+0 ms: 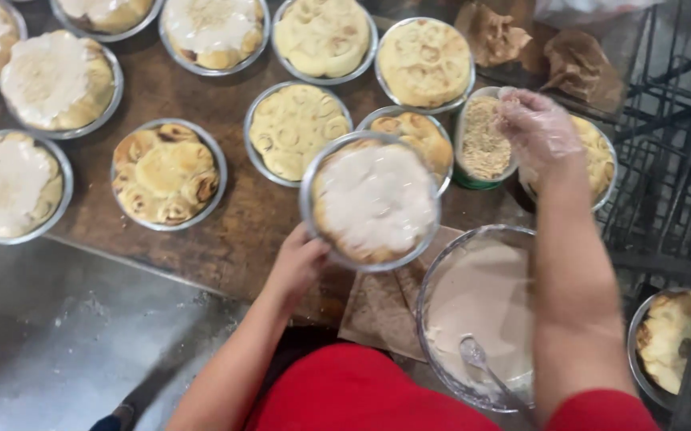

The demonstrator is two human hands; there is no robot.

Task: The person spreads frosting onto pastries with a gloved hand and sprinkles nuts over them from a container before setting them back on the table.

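My left hand point(297, 263) grips the near rim of a round foil pan point(310, 209) and holds it up tilted; the rolls inside are covered with white icing point(377, 199). My right hand point(535, 128), in a thin clear glove, reaches into a white tub of tan crumbs point(483, 142) on the table, fingers pinched over the crumbs. Whether it holds any crumbs is hidden. A clear bowl of pale icing point(481, 303) with a spoon point(477, 355) sits just under my right forearm.
Several foil pans of rolls cover the brown table point(233, 231): iced ones at the left point(6, 183), plain ones in the middle point(168, 174) and back point(323, 36). Crumpled brown paper point(573, 64) lies at the back right, beside a dark wire rack point(673, 160).
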